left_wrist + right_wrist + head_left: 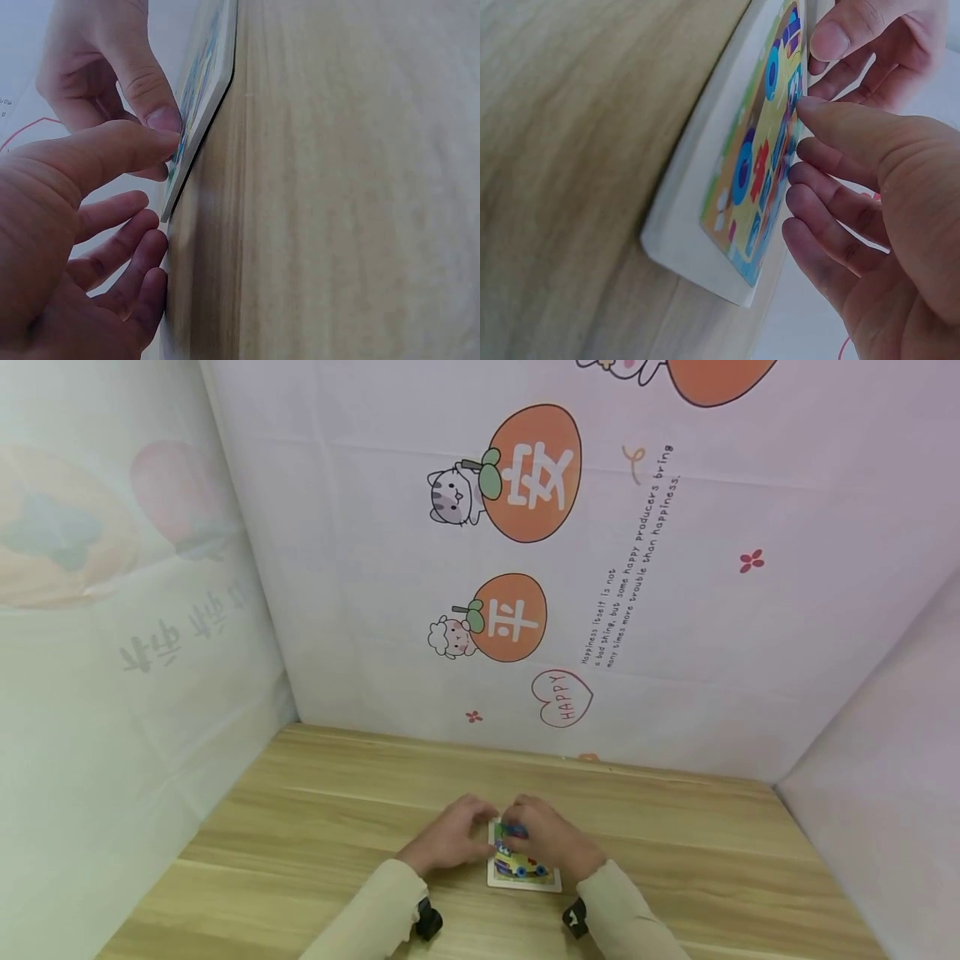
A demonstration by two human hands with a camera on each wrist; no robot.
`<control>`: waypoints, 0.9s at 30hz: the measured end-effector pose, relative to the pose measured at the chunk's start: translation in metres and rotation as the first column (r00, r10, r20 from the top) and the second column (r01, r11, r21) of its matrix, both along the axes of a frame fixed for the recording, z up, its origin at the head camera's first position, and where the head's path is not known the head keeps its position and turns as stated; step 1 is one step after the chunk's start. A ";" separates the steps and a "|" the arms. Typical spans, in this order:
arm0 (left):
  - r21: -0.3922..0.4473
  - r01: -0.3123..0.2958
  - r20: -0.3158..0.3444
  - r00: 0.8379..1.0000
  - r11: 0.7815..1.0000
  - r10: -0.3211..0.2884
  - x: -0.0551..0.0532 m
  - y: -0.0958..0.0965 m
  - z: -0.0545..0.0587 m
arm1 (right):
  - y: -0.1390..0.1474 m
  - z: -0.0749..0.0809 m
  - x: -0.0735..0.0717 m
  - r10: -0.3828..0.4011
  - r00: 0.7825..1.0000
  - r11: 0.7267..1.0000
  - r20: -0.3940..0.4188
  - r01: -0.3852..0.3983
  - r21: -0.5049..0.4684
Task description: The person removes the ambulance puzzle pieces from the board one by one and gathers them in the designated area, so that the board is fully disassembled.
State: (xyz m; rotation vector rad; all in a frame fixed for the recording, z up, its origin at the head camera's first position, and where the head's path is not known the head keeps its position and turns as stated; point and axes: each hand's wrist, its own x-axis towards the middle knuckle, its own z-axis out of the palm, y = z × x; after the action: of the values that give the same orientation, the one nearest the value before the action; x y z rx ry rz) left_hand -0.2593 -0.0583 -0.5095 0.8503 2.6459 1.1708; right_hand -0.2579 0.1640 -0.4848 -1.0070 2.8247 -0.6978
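Note:
A small flat puzzle board [523, 887] with a pale rim lies on the table between the two hands. Its picture shows a yellow vehicle [761, 150] with blue wheels and a red mark. My right hand [553, 837] arches over the far part of the board, thumb and fingertips right at the picture. At the board's left edge is my left hand [450, 837], with thumb and fingers spread apart. In the left wrist view the left thumb [120, 150] overlaps the right thumb's tip. Part of the picture is hidden under the right hand.
The wood-grain table [360, 793] reaches back to a white printed cloth wall [375, 610]. Similar cloth walls stand at the left [112, 735] and right [885, 760]. Dark devices are strapped at both wrists, below the light sleeves [382, 902].

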 end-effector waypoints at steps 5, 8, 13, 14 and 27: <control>-0.018 0.000 -0.018 1.000 1.000 0.000 -0.001 0.002 0.000 | -0.001 0.000 -0.001 0.004 1.000 1.000 -0.016 -0.004 0.007; -0.034 -0.002 -0.028 1.000 0.999 0.001 -0.001 0.004 0.001 | -0.002 0.000 -0.002 -0.005 1.000 1.000 -0.004 0.005 0.019; -0.053 0.008 -0.036 0.999 0.999 -0.010 -0.002 0.006 0.002 | -0.004 0.004 -0.003 -0.040 0.999 0.999 0.034 0.039 0.037; -0.056 0.010 -0.036 0.999 0.998 -0.012 -0.003 0.006 0.002 | -0.005 0.005 -0.003 -0.044 0.998 0.998 0.041 0.043 0.042; -0.085 -0.009 0.007 1.000 0.996 0.010 -0.002 0.010 0.005 | 0.004 0.011 -0.013 0.050 0.993 0.999 0.106 -0.048 -0.024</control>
State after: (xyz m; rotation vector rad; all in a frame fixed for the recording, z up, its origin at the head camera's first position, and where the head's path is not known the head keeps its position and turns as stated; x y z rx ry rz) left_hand -0.2614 -0.0482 -0.5041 0.8187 2.6755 1.0522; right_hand -0.2706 0.1683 -0.4736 -1.0072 2.6980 -0.7544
